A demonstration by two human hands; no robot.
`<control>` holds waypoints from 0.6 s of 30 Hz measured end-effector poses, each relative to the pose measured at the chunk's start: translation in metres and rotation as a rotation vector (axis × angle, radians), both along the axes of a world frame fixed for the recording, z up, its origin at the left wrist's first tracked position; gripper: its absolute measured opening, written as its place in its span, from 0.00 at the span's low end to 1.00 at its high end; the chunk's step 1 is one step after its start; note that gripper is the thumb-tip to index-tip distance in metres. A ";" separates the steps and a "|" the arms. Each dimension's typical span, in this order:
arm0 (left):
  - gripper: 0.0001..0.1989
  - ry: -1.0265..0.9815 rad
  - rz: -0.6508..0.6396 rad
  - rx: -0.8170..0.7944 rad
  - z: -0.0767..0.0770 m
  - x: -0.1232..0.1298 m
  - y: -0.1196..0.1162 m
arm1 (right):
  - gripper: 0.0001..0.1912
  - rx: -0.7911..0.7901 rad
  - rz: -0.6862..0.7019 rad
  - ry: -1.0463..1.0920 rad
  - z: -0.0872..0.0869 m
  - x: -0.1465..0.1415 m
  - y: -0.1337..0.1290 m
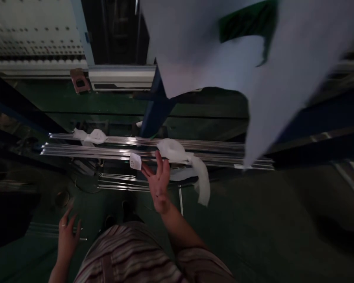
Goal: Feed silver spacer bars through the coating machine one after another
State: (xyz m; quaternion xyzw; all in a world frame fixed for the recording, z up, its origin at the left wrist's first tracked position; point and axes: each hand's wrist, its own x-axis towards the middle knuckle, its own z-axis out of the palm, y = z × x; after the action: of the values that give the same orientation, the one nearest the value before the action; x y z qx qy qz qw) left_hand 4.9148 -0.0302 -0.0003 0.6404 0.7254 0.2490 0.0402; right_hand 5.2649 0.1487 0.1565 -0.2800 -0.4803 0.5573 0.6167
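My right hand (159, 186) reaches up to a bundle of thin shiny metal rods (118, 152). Its thumb and a finger come together at the edge of a small white paper label (135, 161) with dark marks, pinching it, while the other fingers stretch upward. White wrapping (172, 150) is tied around the rods just right of that hand, and a loose tail hangs down. Another white wrap (91, 136) goes round the rods farther left. At lower left, my left hand (67, 234) hangs in the air, fingers apart and holding nothing; a ring shows on one finger.
Large white sheet material (200, 51) with a green patch hangs at upper right. A dark blue post (157, 110) rises behind the rods. More rods (120, 187) lie lower down. A pink stool (80, 81) stands by a perforated white panel (35, 27).
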 end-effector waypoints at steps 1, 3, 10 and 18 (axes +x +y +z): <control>0.17 -0.001 0.015 -0.008 -0.002 -0.001 -0.006 | 0.57 0.006 0.015 -0.016 0.000 -0.005 0.000; 0.17 -0.007 0.055 -0.028 -0.007 -0.003 -0.020 | 0.57 -0.001 0.046 -0.048 -0.001 -0.016 -0.001; 0.18 -0.033 0.167 -0.046 -0.031 -0.020 -0.080 | 0.53 0.074 0.143 -0.062 -0.017 -0.056 -0.004; 0.24 -0.573 0.329 -0.002 -0.007 -0.010 -0.073 | 0.58 0.254 0.515 -0.155 -0.038 -0.098 -0.037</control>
State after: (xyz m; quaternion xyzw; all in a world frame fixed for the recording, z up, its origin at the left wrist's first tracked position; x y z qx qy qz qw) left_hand 4.9050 -0.1029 -0.0074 0.4184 0.7786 0.4216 0.2025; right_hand 5.1669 0.1112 0.1189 -0.1109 -0.6472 0.6078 0.4465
